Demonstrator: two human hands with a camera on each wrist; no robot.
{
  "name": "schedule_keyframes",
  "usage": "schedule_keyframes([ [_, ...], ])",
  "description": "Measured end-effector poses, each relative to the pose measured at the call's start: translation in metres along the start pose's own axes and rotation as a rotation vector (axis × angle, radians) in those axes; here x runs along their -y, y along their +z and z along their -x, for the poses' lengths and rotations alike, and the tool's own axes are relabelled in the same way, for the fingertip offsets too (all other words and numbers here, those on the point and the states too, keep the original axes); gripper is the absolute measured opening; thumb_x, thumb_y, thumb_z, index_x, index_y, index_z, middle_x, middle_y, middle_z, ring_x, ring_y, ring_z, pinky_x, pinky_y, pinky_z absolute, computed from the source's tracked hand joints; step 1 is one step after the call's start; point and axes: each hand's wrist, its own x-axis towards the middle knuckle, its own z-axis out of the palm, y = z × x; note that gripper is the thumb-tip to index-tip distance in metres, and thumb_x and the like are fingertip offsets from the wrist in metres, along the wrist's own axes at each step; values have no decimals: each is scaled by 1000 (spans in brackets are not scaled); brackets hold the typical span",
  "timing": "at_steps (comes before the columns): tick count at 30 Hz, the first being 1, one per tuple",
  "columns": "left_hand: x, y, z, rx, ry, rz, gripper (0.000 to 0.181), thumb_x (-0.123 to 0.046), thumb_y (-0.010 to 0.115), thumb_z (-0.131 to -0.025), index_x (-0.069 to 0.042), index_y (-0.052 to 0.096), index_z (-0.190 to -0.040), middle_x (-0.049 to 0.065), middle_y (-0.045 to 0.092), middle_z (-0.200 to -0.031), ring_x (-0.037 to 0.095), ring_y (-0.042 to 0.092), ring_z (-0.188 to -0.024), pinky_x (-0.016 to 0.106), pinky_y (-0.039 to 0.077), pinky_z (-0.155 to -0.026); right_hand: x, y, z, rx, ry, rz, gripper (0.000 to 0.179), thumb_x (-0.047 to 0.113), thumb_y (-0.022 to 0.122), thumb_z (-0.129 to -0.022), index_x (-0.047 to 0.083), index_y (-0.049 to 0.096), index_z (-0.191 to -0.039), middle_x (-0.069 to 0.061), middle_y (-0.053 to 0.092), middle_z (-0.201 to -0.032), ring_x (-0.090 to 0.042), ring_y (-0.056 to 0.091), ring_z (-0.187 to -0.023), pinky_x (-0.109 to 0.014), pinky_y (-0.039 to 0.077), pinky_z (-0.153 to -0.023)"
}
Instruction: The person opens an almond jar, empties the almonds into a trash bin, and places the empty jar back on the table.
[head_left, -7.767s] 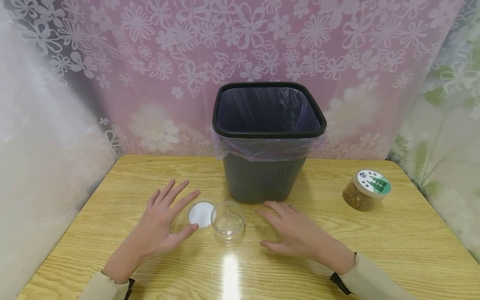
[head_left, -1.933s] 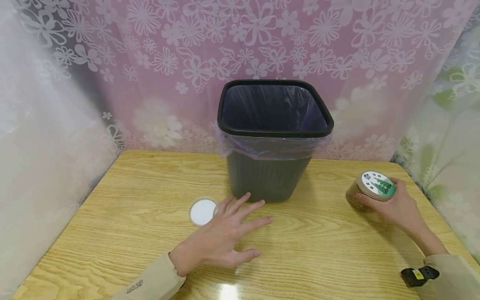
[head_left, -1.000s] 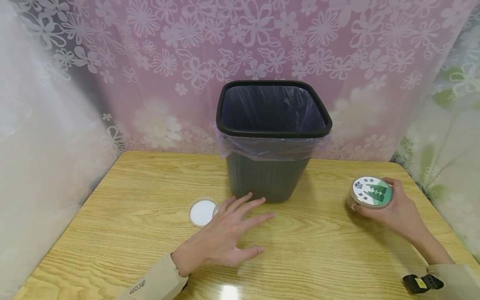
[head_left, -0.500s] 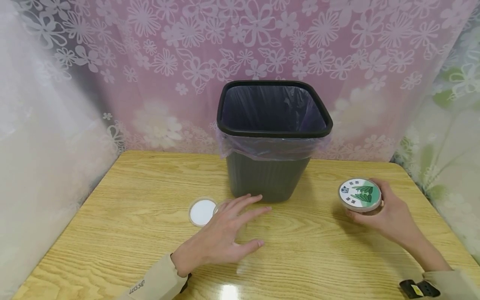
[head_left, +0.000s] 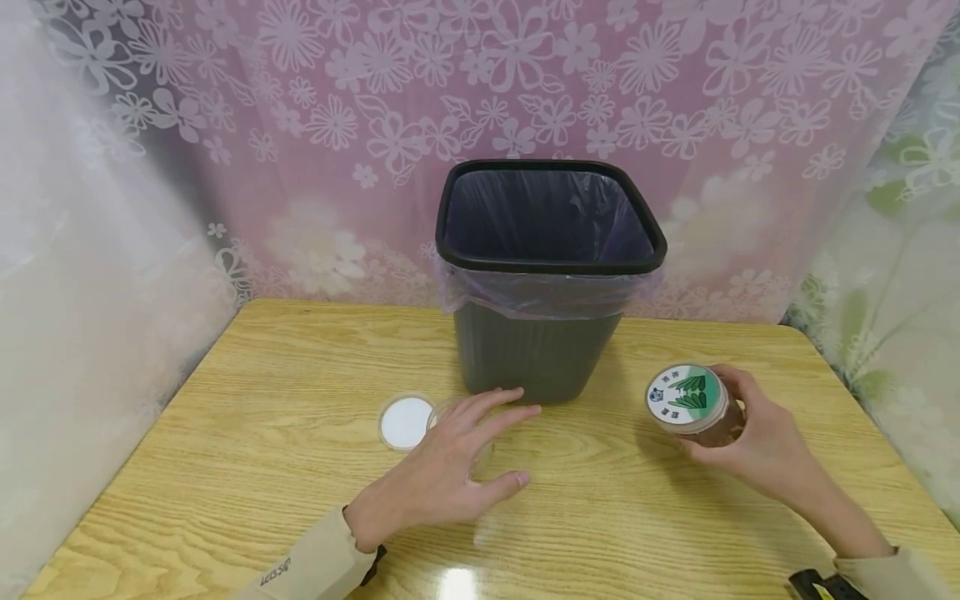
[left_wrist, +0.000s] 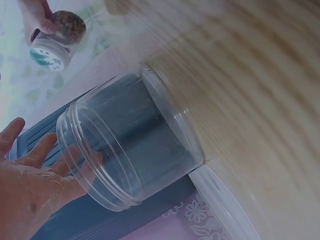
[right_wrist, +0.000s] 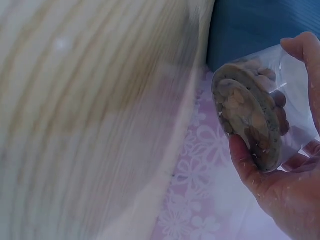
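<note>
My right hand (head_left: 776,446) grips a clear plastic jar (head_left: 723,427) with a white-and-green labelled lid, tilted toward the left above the table. Brown nut-like pieces (right_wrist: 245,107) show through its base in the right wrist view. My left hand (head_left: 442,471) is spread, fingers extended, over a second clear jar (left_wrist: 125,135), which stands uncovered and without contents. In the head view that hand hides most of this jar; in the left wrist view the fingers lie by its rim. A round lid with a white disc (head_left: 406,422) lies beside it.
A dark grey trash bin (head_left: 532,354) lined with a thin purple bag stands behind the jars, near the table's back. The wooden table (head_left: 300,367) ends at a pink floral curtain (head_left: 315,167).
My right hand has taken hold of the filled jar, raised it and carried it left, its lid turning leftward. Earlier, the left hand shifted right over the uncovered jar; lately it barely moves.
</note>
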Motion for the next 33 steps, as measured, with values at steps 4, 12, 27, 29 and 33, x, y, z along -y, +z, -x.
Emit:
schedule_keyframes([
  [4, 0, 0, 0, 15, -21, 16, 66, -48, 62, -98, -43, 34, -157, -7, 34, -165, 21, 36, -151, 57, 39, -117, 6, 5, 1, 20, -18, -21, 101, 15, 97, -66, 10, 40, -150, -15, 59, -127, 15, 52, -89, -15, 52, -63],
  [12, -1, -1, -1, 27, -78, 38, 66, -48, 62, -98, -44, 33, -157, -6, 34, -165, 21, 37, -151, 57, 38, -118, 16, 12, 2, 24, -63, -30, 101, 18, 98, -64, 13, 43, -148, -15, 61, -127, 13, 54, -90, -15, 52, -64],
  [27, -5, -4, 0, 39, -171, 204, 66, -45, 64, -98, -49, 31, -155, -6, 33, -165, 18, 33, -152, 57, 40, -117, 35, 25, 3, 42, -144, -15, 104, 20, 101, -59, 14, 46, -147, -8, 64, -126, 14, 50, -103, -11, 49, -73],
  [29, -5, -3, 0, 39, -175, 208, 66, -46, 64, -98, -50, 31, -155, -7, 32, -166, 18, 32, -153, 58, 40, -117, 38, 27, 3, 49, -154, -17, 104, 20, 101, -58, 13, 46, -146, -7, 64, -126, 13, 52, -102, -13, 51, -73],
  [33, -6, -3, -2, 32, -172, 211, 66, -47, 64, -98, -50, 31, -155, -7, 33, -165, 18, 33, -153, 58, 39, -117, 44, 30, 2, 69, -174, -21, 103, 21, 102, -57, 12, 48, -144, -3, 65, -125, 8, 56, -101, -14, 52, -75],
])
